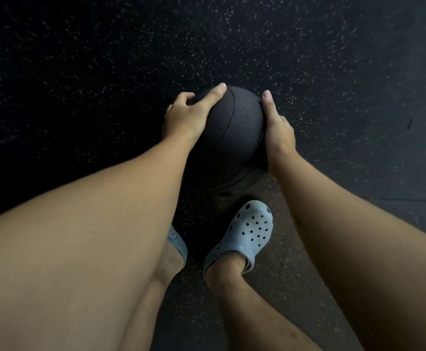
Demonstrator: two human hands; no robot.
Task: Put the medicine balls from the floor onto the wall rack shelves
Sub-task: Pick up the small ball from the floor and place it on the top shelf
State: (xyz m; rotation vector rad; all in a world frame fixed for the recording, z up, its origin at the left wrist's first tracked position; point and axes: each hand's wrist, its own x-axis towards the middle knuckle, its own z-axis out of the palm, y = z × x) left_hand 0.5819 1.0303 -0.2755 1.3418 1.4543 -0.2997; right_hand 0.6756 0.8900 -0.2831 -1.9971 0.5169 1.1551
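Nearest the camera, two bare forearms reach forward over a pair of blue-grey clogs (245, 236) planted at about 6 o'clock. Just past the toes sits a black medicine ball (232, 138), at the centre of view. The left hand (186, 117) lies spread over its 10 o'clock side, fingers curled onto the top; the right hand (278, 130) presses flat against its 3 o'clock side. Beyond lies dark speckled rubber floor (105, 59); whether the ball rests on it or is lifted cannot be told.

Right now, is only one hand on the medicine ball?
No, the left hand and right hand both press the sides of the medicine ball.
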